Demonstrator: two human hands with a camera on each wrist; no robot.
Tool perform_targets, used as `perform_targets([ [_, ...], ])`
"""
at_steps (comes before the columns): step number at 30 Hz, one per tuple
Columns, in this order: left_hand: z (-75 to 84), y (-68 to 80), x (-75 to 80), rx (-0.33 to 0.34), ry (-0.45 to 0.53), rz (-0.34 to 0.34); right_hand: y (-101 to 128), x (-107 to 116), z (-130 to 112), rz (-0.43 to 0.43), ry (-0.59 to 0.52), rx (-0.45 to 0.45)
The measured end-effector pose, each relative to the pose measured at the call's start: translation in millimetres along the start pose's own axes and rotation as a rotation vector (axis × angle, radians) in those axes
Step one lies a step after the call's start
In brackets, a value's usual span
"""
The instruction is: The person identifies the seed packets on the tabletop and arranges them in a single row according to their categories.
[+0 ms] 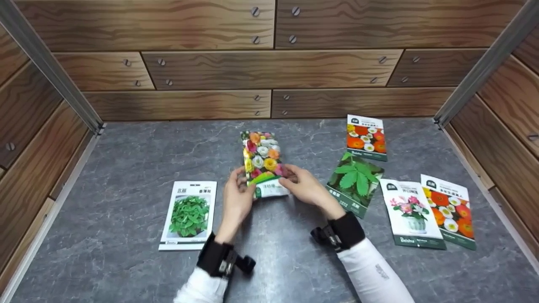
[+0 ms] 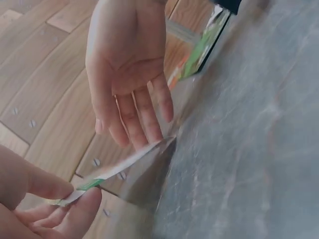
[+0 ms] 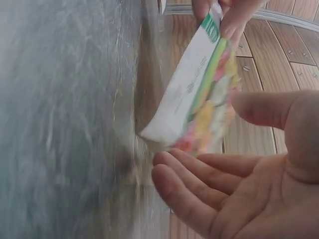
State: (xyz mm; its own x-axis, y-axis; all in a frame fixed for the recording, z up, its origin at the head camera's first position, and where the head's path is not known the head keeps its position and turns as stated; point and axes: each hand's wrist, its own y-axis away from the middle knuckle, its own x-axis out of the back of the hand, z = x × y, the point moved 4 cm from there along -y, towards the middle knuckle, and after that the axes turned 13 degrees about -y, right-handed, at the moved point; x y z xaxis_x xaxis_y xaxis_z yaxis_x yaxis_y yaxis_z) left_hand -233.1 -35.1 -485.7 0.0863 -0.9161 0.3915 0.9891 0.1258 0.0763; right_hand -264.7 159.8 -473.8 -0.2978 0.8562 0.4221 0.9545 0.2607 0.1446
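My left hand [image 1: 238, 198] pinches the near corner of the mixed-flower seed packet [image 1: 263, 162], lifted over the middle of the grey worktop [image 1: 126, 160]; my right hand [image 1: 305, 187] lies released, fingers straight beside it.

left hand [image 1: 236, 198] pinching, right hand [image 1: 304, 188] open

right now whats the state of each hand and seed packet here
left hand: pinches the near corner of the mixed-flower packet
right hand: open, fingers at the packet's other edge
mixed-flower packet: near end lifted off the grey table
mint packet: lies flat, face up
leaf packet: flat, turned askew
pink-flower packet: flat, its edge over the poppy packet
far poppy packet: flat
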Motion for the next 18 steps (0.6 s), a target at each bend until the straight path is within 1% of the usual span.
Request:
perform_targets([
  [2, 1.2, 5.5, 2.6, -0.044, 0.042, 0.002, 3, 6, -2, 0.055, -0.012, 0.018],
  [4, 2.9, 10.7, 4.7, -0.082, 0.063, 0.0, 7, 11, -4, 0.115, -0.045, 0.033],
  [6, 4.8, 16.2, 6.9, -0.111, 0.063, -0.017, 12, 16, -6, 0.161, -0.108, 0.041],
  [8, 7.8, 21.5, 11.1, -0.146, 0.042, -0.025, 17, 19, -10, 0.181, -0.17, 0.063],
  [11, 11.3, 30.1, 18.1, -0.18, -0.006, -0.039, 26, 21, -17, 0.181, -0.235, 0.082],
  [13, 14.1, 35.2, 22.8, -0.204, -0.029, -0.035, 32, 21, -22, 0.169, -0.237, 0.099],
  [18, 21.3, 42.6, 34.6, -0.208, -0.041, -0.008, 44, 19, -34, 0.106, -0.222, 0.133],
])
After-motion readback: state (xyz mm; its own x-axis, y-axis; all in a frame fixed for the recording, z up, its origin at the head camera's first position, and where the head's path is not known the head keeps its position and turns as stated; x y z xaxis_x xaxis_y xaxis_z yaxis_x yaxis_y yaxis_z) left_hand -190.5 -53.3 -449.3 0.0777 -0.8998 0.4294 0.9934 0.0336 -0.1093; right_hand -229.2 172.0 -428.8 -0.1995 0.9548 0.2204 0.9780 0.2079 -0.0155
